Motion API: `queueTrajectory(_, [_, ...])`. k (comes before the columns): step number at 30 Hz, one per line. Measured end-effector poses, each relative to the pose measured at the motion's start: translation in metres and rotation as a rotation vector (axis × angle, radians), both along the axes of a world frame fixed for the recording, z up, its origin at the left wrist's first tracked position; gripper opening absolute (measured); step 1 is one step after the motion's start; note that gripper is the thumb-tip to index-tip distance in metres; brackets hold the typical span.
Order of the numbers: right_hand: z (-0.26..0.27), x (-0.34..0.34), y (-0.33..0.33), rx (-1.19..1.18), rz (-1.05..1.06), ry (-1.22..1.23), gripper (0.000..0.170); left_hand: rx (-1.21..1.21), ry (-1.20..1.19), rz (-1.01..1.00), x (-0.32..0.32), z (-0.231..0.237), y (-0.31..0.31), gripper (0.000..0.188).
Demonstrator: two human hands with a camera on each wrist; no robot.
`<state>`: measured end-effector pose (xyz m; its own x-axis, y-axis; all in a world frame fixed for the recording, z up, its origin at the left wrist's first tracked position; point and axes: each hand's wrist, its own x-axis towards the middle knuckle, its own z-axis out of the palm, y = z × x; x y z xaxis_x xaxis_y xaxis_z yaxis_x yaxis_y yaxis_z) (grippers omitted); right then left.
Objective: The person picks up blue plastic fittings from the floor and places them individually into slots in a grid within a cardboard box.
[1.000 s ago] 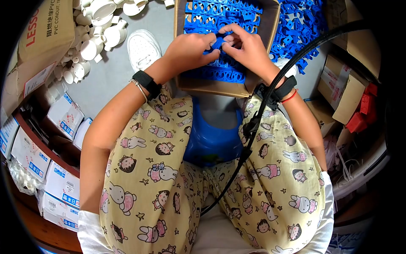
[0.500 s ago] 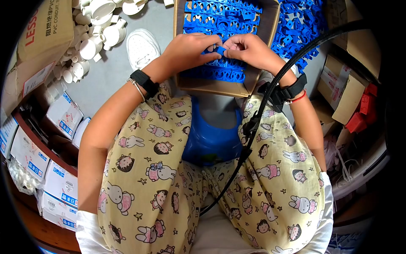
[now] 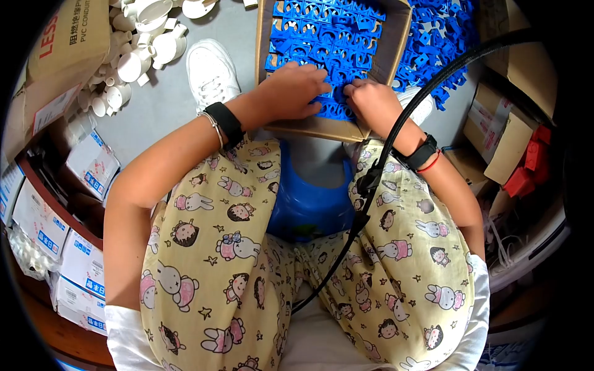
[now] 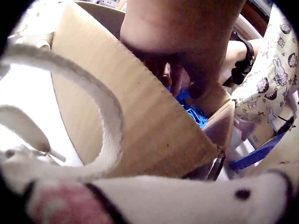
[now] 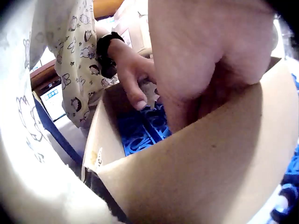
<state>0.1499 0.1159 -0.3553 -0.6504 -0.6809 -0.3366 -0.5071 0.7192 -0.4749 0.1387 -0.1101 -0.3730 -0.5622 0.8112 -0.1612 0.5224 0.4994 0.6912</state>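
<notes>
From here, the left hand [image 3: 294, 91] lies loose-fingered over blue clips [image 3: 346, 38] rowed inside the cardboard box [image 3: 391, 49], presumably to pack snugly, beside the right hand [image 3: 375, 105] (its grip, if any, I can't tell).

In the head view, the left hand [image 3: 294, 93] hangs at twelve o'clock, thumb [image 5: 136, 99] apart from fingers; the right hand [image 3: 375, 105], between one and two o'clock, bends downward; both elbows [image 3: 131, 190] bent

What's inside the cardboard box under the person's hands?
Rows of blue plastic clips lie in the cardboard box. The left hand and right hand cover some of them, and anything beneath the visible pieces cannot be seen.
</notes>
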Motion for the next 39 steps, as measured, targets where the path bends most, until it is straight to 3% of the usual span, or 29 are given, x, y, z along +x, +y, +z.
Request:
queueTrajectory(3, [-0.001,-0.001,-0.003,0.116,0.077,0.029,0.005,-0.032,-0.037,-0.014,-0.004,-0.001,-0.002,0.027])
queueTrajectory(21, [-0.007,-0.002,-0.010,0.149,0.088,-0.044,0.014,-0.089,-0.059,-0.085,-0.007,-0.007,-0.005,0.032])
queueTrajectory(24, [-0.007,-0.001,-0.010,0.091,0.038,-0.051,0.005,-0.095,-0.055,-0.094,-0.006,-0.008,-0.005,0.033])
queueTrajectory(31, [-0.004,-0.003,-0.012,0.109,0.037,-0.077,0.007,-0.076,-0.051,-0.115,-0.007,-0.012,-0.003,0.028])
queueTrajectory(34, [0.005,-0.013,-0.013,0.026,-0.072,-0.003,0.012,0.009,-0.025,-0.053,-0.009,-0.011,-0.002,0.022])
queueTrajectory(36, [0.006,-0.027,-0.010,-0.058,-0.273,0.172,0.016,0.037,-0.019,0.007,-0.013,-0.009,-0.001,0.018])
queueTrajectory(39, [0.006,-0.047,-0.005,-0.096,-0.310,0.181,0.011,0.148,0.043,0.158,-0.022,-0.002,0.001,0.012])
